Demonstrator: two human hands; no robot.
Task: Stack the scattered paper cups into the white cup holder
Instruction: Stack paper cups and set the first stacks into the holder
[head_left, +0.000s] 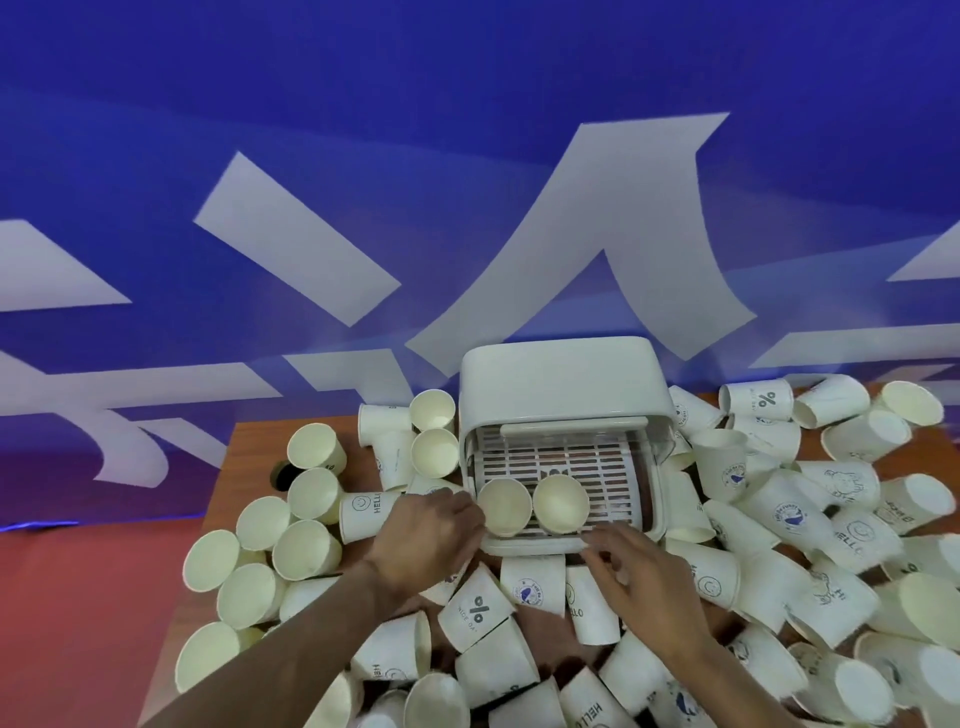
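Note:
The white cup holder (563, 384) stands at the table's middle back, its lid raised over a slatted tray. Two paper cups stand upright side by side at the tray's front: one on the left (504, 506), one on the right (561, 504). My left hand (426, 535) reaches in from the left, and its fingers touch the side of the left cup. My right hand (639, 577) hovers with relaxed, spread fingers just in front of the holder's front edge, holding nothing. Several white paper cups lie scattered around the holder, some printed HELLO (363, 512).
The wooden table (244, 452) is crowded with loose cups on the left (306, 548), on the right (789, 514) and in front (475, 613). A blue banner with white shapes (467, 182) rises behind. The table's left edge drops to a red floor (78, 597).

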